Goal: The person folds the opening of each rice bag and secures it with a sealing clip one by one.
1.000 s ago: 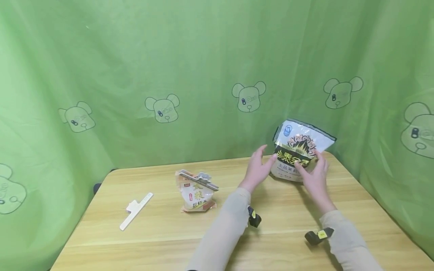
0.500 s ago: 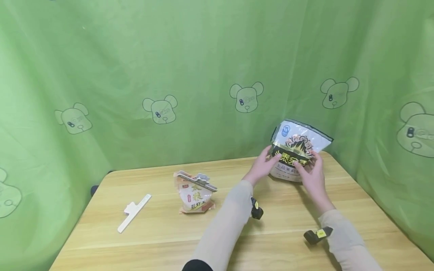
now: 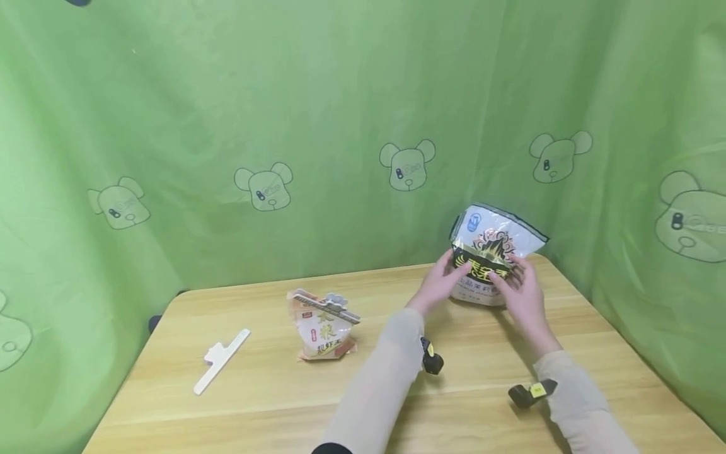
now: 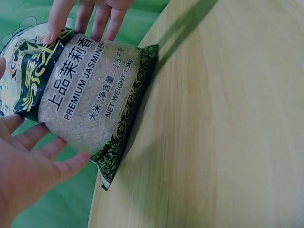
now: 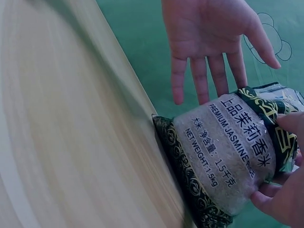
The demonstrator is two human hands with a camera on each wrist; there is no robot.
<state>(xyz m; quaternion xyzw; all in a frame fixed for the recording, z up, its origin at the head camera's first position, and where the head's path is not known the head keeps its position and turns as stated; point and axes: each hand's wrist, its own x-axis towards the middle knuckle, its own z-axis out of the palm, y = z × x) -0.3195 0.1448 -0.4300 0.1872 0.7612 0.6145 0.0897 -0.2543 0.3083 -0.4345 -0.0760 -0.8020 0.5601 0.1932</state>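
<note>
A bag of jasmine rice (image 3: 479, 291) stands on the table at the far right, leaning back, its green lower edge close at the wood. Along its left side, my left hand (image 3: 437, 289) touches it with extended fingers; in the right wrist view, that thumb stands away from the bag. My right hand (image 3: 527, 306) holds the right side, thumb across the front and fingers round the edge. Both wrist views show the printed front of the rice bag (image 5: 223, 147), with the right hand (image 4: 97, 14) at its far side in the left wrist view.
A smaller printed bag (image 3: 323, 340) stands mid-table, its folded top held by a long bag clip (image 3: 329, 306). A white bag clip (image 3: 222, 362) lies at the left of the wooden table (image 3: 255, 416). Green curtains (image 3: 329, 94) rise behind and beside it.
My left hand has moved in from beside the rice bag to touch its left side. The right hand stays on its right side. The head view has shifted slightly.
</note>
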